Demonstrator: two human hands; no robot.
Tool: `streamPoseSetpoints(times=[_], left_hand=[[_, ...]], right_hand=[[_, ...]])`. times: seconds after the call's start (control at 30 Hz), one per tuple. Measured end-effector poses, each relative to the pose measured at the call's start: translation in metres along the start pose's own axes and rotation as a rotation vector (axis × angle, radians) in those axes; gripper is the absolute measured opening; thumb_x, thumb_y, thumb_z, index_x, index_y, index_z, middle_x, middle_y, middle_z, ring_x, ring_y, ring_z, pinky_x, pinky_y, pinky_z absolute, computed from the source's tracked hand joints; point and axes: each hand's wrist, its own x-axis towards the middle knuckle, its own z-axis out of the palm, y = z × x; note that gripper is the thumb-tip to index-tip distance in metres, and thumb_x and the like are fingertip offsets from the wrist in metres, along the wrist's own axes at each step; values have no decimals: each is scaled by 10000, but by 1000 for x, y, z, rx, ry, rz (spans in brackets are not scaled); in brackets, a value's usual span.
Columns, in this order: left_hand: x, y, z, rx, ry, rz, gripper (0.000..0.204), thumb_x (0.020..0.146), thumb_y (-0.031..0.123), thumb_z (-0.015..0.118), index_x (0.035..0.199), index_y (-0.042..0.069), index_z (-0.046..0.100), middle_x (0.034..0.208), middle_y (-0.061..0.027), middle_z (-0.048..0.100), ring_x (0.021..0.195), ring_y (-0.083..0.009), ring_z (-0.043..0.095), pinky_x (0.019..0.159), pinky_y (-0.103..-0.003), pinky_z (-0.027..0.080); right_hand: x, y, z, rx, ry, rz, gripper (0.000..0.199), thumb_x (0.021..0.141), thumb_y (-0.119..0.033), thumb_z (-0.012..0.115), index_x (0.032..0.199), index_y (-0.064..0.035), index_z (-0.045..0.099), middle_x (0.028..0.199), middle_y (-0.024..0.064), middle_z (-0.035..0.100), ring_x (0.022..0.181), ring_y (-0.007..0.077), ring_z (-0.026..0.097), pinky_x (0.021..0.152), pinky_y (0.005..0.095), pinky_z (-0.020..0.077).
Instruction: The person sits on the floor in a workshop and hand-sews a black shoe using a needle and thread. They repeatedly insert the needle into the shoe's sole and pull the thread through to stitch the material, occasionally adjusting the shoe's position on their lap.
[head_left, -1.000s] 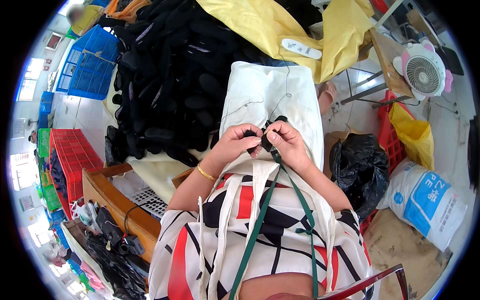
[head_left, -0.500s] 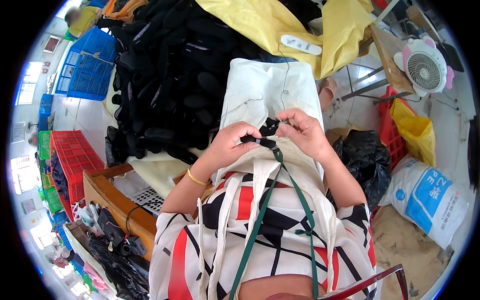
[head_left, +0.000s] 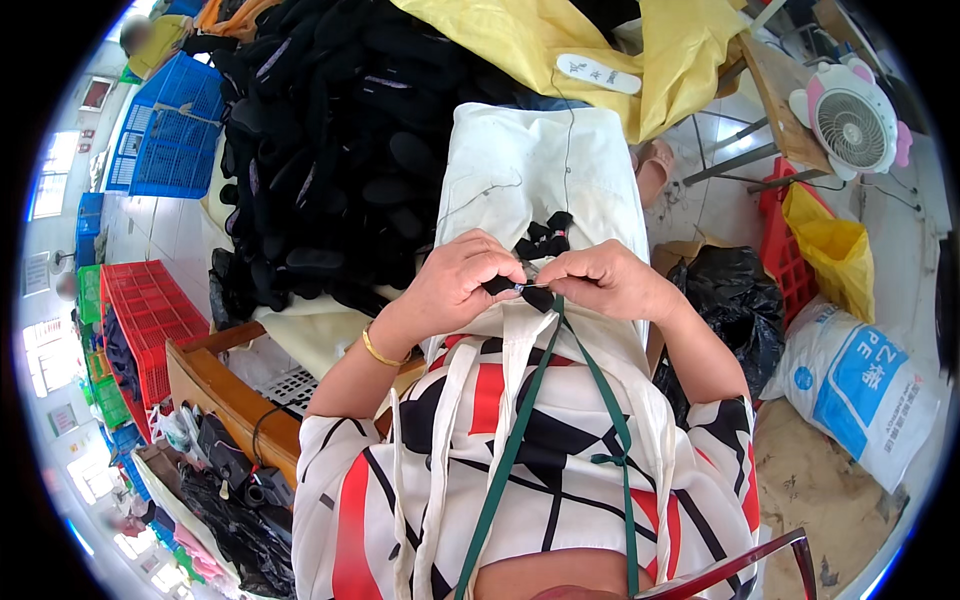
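Hands together over the lap: left hand (head_left: 462, 280) and right hand (head_left: 603, 280) both pinched shut on a small black piece (head_left: 523, 288). Piece just above the white cloth (head_left: 530, 170), near a cluster of black bits (head_left: 543, 236). Heap of black soles (head_left: 330, 150) further left.

- Single view: head-worn fisheye, left unit of a side-by-side pair, looking steeply down the wearer's chest to the lap.
- Landmark: white cloth (head_left: 540, 170) over the lap, near frame centre, close to the lens.
- Left hand (head_left: 455, 285) and right hand (head_left: 610, 282) meet at the cloth's near edge.
- Beyond and left of the cloth: black pile (head_left: 320, 150). Far right of it: small fan (head_left: 850, 125), bent by rim distortion.
- No second view, so no overlap.
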Motion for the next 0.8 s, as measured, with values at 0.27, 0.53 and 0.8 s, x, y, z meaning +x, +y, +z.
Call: streamPoseSetpoints(times=[0.27, 0.53, 0.8], left_hand=[[-2, 0, -2, -3, -7, 18, 231, 718, 68, 815, 900, 64, 674, 850, -42, 674, 807, -245, 618, 727, -337, 498], [-3, 4, 1, -135, -6, -26, 216, 744, 44, 792, 924, 83, 678, 868, -41, 685, 832, -252, 634, 770, -340, 506], [-12, 1, 10, -240, 25, -2, 224, 735, 27, 793, 926, 81, 690, 862, -47, 672, 853, -252, 618, 779, -346, 505]], right_hand=[[1, 0, -1, 36, -49, 25, 199, 909, 6, 656, 1096, -24, 719, 984, 88, 746, 874, 135, 698, 800, 258, 536], [2, 12, 5, 187, -80, 19, 165, 941, 5, 632, 1088, -2, 707, 988, 71, 731, 923, 115, 661, 842, 259, 517], [0, 17, 22, 329, -61, 9, 86, 984, -65, 602, 1023, -22, 665, 878, 1, 647, 794, 95, 575, 753, 247, 486]])
